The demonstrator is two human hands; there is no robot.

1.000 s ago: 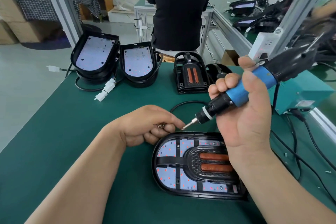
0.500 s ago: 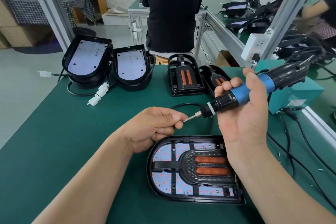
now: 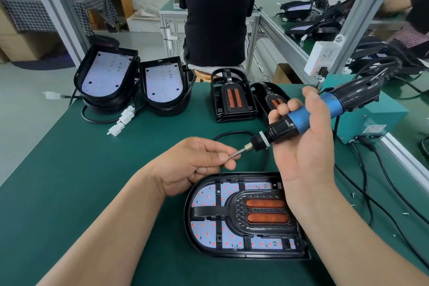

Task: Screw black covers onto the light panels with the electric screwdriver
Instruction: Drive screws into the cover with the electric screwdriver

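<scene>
Blue electric screwdriver [image 3: 308, 118] gripped in my right hand [image 3: 306, 153]; bit points left at the screw [image 3: 229, 157] my left hand [image 3: 197, 165] pinches. Light panel [image 3: 207, 196] lies below.

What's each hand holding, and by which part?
Right hand grips the electric screwdriver around its blue barrel. Left hand pinches what looks like a small screw at the bit tip.

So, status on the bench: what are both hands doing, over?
Left hand pinches screw at bit tip. Right hand grips electric screwdriver, raised. Black cover on light panel below. Black cable behind panel.
</scene>
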